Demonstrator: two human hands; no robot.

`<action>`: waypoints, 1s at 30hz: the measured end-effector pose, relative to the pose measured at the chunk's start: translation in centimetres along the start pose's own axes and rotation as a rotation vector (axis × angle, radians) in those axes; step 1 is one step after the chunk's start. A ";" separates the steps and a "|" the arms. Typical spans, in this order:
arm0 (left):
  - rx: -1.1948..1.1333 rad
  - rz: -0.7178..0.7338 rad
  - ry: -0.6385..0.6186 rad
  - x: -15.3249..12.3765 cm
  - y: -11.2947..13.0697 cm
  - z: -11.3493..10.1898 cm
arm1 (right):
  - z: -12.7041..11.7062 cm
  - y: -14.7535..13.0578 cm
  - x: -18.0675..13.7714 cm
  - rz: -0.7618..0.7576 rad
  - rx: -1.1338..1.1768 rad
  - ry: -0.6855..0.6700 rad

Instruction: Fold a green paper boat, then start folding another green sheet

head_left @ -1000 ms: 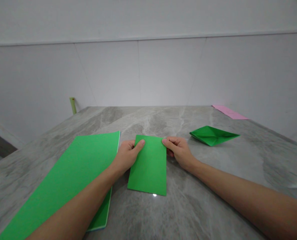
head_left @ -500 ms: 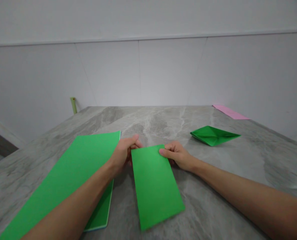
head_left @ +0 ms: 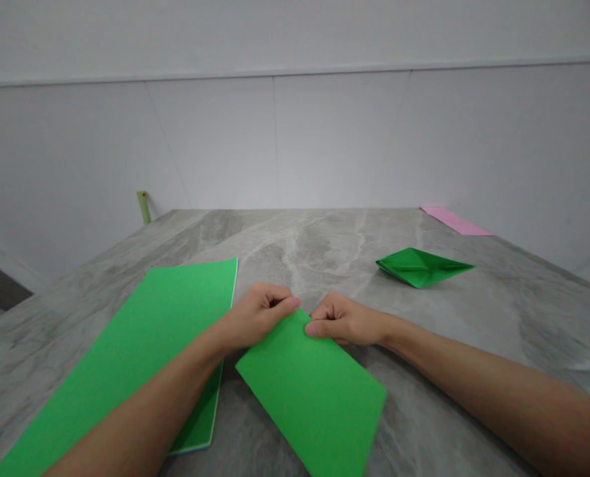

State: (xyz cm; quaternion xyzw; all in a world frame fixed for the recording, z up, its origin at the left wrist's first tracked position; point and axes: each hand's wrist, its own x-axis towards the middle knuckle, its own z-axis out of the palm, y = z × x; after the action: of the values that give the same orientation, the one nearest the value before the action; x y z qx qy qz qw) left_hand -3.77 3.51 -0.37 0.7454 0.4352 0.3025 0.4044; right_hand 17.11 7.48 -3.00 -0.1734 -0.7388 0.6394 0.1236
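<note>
Green paper sheet [head_left: 314, 391] just swung round to a diagonal on the counter [head_left: 295, 252], top corner pinched by left hand [head_left: 257, 318] and right hand [head_left: 347, 321], both grips clenched on it, just beside larger green pad [head_left: 140, 344].

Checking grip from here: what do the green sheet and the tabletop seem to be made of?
The green sheet looks like thin, matte coloured paper or card: flat colour, no sheen. The tabletop looks like polished grey stone, possibly marble or an imitation: pale veining, glossy glare.
</note>
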 end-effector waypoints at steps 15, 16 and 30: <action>-0.467 -0.133 0.782 0.5 -4.0 -5.7 | -1.3 1.1 0.3 -0.240 0.407 0.520; -0.472 -0.122 0.810 0.6 -4.0 -5.2 | -1.2 1.1 0.6 -0.245 0.423 0.557; -0.546 -0.318 0.079 0.2 -2.6 -3.0 | -1.0 1.0 0.4 -0.001 0.341 0.337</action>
State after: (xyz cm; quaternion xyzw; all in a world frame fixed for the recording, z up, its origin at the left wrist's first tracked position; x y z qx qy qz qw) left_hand -7.16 5.48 -1.12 0.5194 0.4644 0.3699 0.6145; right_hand 17.28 8.67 -3.82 -0.2542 -0.5891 0.7168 0.2730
